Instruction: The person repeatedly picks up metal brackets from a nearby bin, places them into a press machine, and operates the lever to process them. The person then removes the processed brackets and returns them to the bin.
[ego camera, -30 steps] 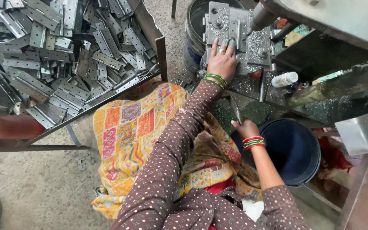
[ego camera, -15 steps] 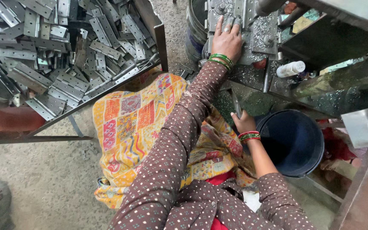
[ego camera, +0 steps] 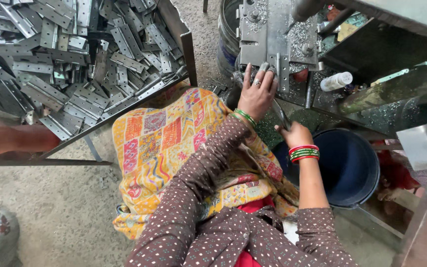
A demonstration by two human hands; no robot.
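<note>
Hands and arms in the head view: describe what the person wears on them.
Both arms wear brown sleeves dotted with small white and orange spots, the right pushed up past the forearm. The left hand has a ring on one finger and green bangles at the wrist. The right hand has red and green bangles at the wrist.

Grey metal hinge plate [ego camera: 278, 73] upright on machine bed; thin, perhaps metal rod [ego camera: 281, 114] slanting below.

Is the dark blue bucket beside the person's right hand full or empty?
Looks empty: the blue bucket stands upright, its inside dark and bare where visible. The right hand and forearm hide its near-left edge, so that part cannot be told.
</note>
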